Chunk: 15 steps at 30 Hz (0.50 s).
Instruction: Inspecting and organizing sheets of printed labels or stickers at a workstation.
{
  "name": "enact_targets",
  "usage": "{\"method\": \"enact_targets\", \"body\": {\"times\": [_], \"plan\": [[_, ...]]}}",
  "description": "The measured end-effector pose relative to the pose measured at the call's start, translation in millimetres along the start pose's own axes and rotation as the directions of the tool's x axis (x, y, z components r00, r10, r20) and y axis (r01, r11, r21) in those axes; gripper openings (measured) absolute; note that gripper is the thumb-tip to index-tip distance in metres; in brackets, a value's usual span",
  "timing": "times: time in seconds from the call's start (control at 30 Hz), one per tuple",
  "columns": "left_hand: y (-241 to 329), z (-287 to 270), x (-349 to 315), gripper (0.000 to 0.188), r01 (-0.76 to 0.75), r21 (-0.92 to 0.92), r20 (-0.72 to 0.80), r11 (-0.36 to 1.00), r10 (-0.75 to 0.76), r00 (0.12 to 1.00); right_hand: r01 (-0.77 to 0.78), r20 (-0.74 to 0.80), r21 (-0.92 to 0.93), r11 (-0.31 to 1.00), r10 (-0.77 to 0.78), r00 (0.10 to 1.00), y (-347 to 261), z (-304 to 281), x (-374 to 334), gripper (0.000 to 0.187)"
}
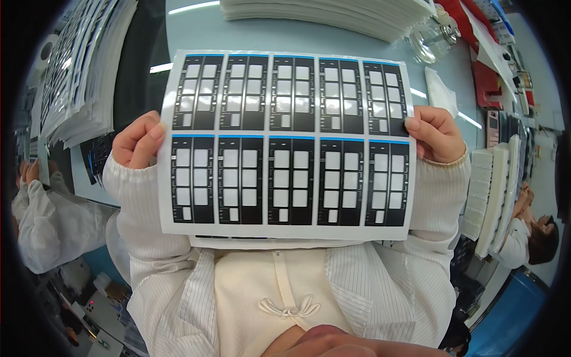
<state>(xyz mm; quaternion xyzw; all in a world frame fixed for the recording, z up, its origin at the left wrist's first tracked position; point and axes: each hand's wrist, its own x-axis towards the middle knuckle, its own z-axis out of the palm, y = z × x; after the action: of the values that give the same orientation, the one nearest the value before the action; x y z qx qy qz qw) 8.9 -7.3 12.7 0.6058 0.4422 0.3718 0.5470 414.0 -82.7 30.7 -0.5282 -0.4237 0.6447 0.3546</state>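
Sheet (285, 134): white, printed with two rows of five black panels with pale windows and blue top strips; held up between the hands, in front of the person's chest.
Left hand (138, 141): thumb and curled fingers pinching the sheet's left edge.
Right hand (438, 134): pinching the right edge, thumb on the near face — the other fingers bent, partly hidden behind it.
Near edge: a pale strip (279, 243) with dark marks shows just below the sheet; what it belongs to, I cannot tell.
Table (196, 34): pale and glossy, beyond the sheet.
Far side: white stack (321, 15), with a clear bottle (429, 46) near its right end.
Right side: white tissue (441, 92) near the right hand.
Left side: tall pile (89, 77) of printed sheets.
Co-workers: a white sleeve (59, 232) at left, a person (517, 241) at right.
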Motion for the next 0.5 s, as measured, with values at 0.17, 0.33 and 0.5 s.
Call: {"method": "enact_targets", "body": {"times": [0.17,0.33,0.5], "plan": [[-13.1,-18.3,6.6,0.026,0.038,-0.018,0.032,0.999,-0.038,0.999,-0.026,-0.009,-0.033,0.999,0.026,1.0,-2.4,0.1,-4.3,0.026],[-10.6,-20.0,0.1,0.027,0.04,-0.005,0.005,0.999,-0.04,0.999,-0.042,-0.001,-0.035,0.998,0.042,0.999,-0.9,1.6,-0.3,0.025],[-12.4,-21.4,5.2,0.022,0.049,-0.046,0.0,0.998,-0.049,0.999,-0.034,-0.047,-0.01,0.999,0.033,0.998,-1.5,7.8,-2.2,0.027]]}}
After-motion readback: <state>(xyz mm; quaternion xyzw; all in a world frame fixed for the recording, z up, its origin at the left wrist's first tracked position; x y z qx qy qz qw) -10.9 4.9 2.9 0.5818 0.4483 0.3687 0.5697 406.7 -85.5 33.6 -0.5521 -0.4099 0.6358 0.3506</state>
